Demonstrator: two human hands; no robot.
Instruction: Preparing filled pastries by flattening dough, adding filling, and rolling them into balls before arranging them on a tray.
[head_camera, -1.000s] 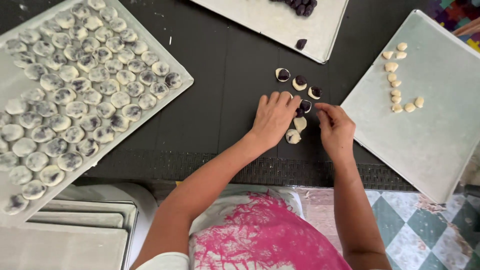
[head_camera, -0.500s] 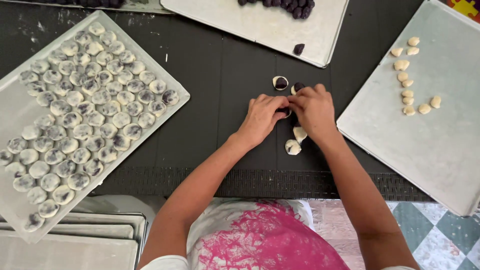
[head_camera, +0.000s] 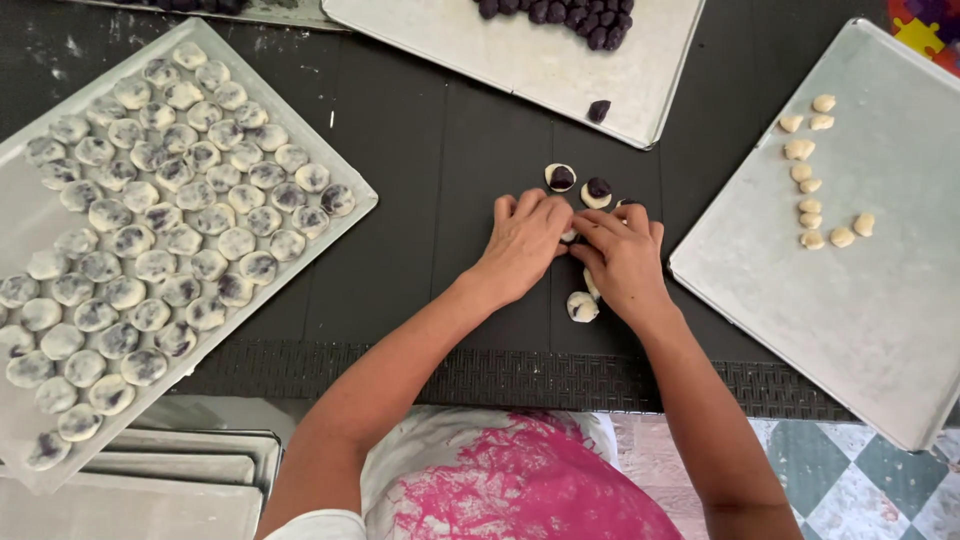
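Dough under our hands (head_camera: 568, 236): we see cream.
Discs just beyond our fingers (head_camera: 562, 177): cream, dark purple centres.
Tray left of our grip (head_camera: 25, 215): silver-grey; pale rounds mottled purple.
Tray right of our grip (head_camera: 880, 320): grey; cream bits.
Mat (head_camera: 420, 150): black.
Apron (head_camera: 520, 490): white, pink-splashed.

This looks like a small pastry-making kitchen. A dark worktable (head_camera: 420, 150) carries several metal baking trays: one at its left edge (head_camera: 30, 210) packed with rows of filled dough rounds (head_camera: 160, 230), one at the far edge (head_camera: 500, 50) with dark purple filling balls (head_camera: 560, 10), one at the right edge (head_camera: 880, 300) holding plain dough pieces (head_camera: 815, 190). Spare trays (head_camera: 130, 480) are stacked below, over checked floor tiles (head_camera: 860, 480).
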